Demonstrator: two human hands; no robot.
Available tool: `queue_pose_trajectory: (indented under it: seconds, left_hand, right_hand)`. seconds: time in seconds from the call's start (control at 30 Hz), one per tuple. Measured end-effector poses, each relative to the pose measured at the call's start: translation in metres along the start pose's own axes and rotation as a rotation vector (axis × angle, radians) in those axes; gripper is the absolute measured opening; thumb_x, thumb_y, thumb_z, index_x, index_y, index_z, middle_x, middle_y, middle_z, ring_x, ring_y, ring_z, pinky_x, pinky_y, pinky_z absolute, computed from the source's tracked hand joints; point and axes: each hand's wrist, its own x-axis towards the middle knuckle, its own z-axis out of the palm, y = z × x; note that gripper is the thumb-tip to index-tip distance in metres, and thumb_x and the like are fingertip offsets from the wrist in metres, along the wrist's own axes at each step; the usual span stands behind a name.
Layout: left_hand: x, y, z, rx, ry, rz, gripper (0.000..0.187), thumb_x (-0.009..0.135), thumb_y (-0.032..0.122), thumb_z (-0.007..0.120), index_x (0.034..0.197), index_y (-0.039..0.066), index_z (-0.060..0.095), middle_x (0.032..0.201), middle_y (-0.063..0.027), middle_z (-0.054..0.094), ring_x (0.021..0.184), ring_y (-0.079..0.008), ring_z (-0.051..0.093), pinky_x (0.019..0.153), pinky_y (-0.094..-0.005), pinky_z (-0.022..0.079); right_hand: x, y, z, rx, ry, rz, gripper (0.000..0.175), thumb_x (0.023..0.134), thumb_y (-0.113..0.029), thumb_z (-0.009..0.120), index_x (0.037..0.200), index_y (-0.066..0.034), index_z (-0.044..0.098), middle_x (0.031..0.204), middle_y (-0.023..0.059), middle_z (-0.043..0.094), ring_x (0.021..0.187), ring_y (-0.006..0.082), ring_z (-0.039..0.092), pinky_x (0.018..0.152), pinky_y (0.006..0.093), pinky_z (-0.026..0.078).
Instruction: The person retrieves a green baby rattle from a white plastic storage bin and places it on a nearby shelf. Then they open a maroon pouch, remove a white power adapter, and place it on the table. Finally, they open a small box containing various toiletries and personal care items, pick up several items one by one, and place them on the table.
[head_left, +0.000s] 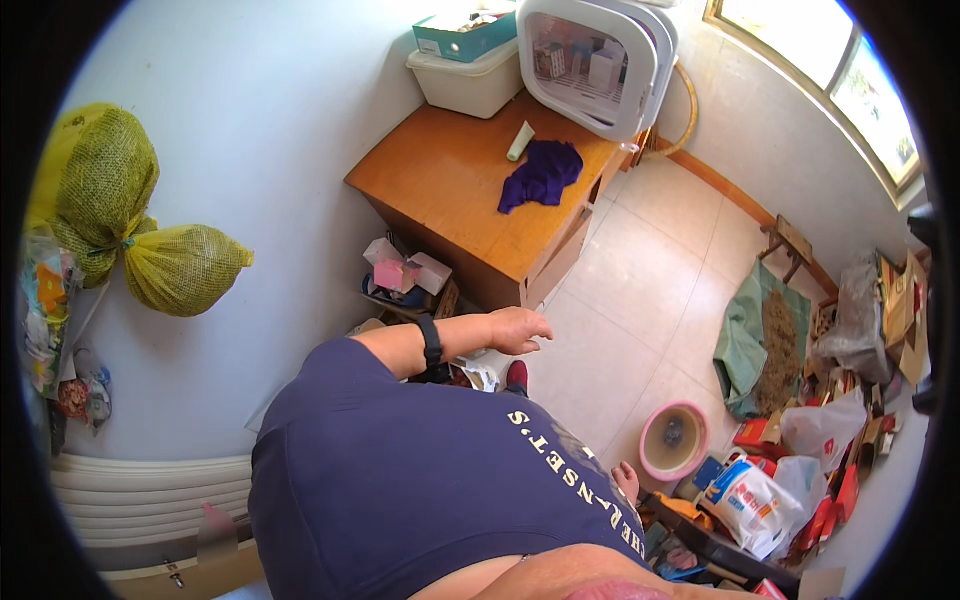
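Note:
My left hand (520, 331), below a black wristband (430, 341), hangs in the air over the tiled floor with its fingers apart and nothing in it. Nearest to it is the lower front corner of a wooden cabinet (442, 195). On the cabinet top lie a crumpled purple cloth (541, 176) and a pale squeeze tube (520, 141). My right hand (625, 482) shows only in part past my dark T-shirt (420, 480); its grip is hidden. Near it on the floor stands a pink-rimmed basin (645, 450) with murky liquid and a dark lump inside.
A white cabinet with a rounded door (652, 75) and a lidded plastic box (469, 84) stand on the wooden cabinet. Yellow mesh sacks (184, 266) are at the left wall. A green sheet (739, 337), a small stool (791, 244) and piled bags (754, 510) line the right.

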Motion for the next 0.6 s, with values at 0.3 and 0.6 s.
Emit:
queue_pose_trajectory:
  seconds: [0.3,0.6]
  left_hand:
    - [-0.023,-0.106,-0.097,-0.257,0.466,-0.374,0.031,0.083,0.013,0.067,0.113,0.004,0.065,0.105,-0.013,0.068,0.091,-0.0248,0.067,0.081,-0.0339,0.053]
    - [-0.06,-0.116,-0.083,-0.476,0.585,-0.595,0.03,0.086,0.011,0.068,0.115,0.004,0.065,0.102,-0.0095,0.068,0.087,-0.0156,0.066,0.076,-0.0288,0.053]
  right_hand:
    - [0.049,-0.295,0.139,-0.03,-0.321,-0.182,0.047,0.094,-0.024,0.061,0.135,-0.0043,0.049,0.105,0.0056,0.065,0.082,0.0132,0.064,0.063,0.0231,0.046]
    - [0.009,-0.573,0.37,-0.32,-0.9,-0.668,0.062,0.097,-0.04,0.056,0.143,-0.0022,0.039,0.108,0.0117,0.065,0.082,0.014,0.066,0.07,0.0262,0.049]
